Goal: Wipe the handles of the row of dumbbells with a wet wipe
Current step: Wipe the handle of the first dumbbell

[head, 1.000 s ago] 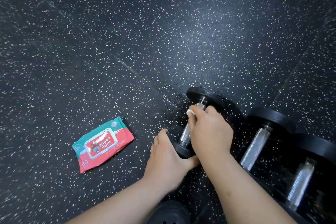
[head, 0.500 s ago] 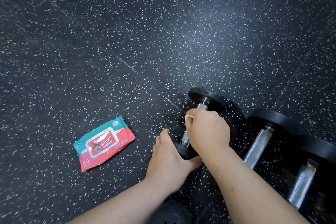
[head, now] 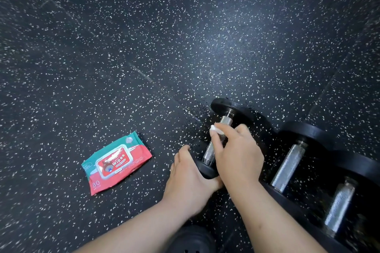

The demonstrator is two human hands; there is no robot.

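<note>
Dumbbells (head: 287, 166) lie in a row on the floor (head: 144, 47) at the lower right of the frame; I am on the leftmost one's handle (head: 208, 153). I judge them heavy, rigid and apt to roll. The ridged steel should drag on the wet wipe (head: 213, 128), which is soft and thin and may bunch or snag. I would wrap it round mid-bar and brace an end weight.

My right hand (head: 238, 154) is curled over the bar, clasping the wipe against it. My left hand (head: 189, 178) lies flat against the near weight with straight fingers, bracing rather than gripping.

Only a white corner of the wipe shows, and the mid-bar is covered. The far-right dumbbell is blurred and cut off, so I cannot tell whether more follow. The pack of wipes (head: 117, 162) sits lower left, well apart.
</note>
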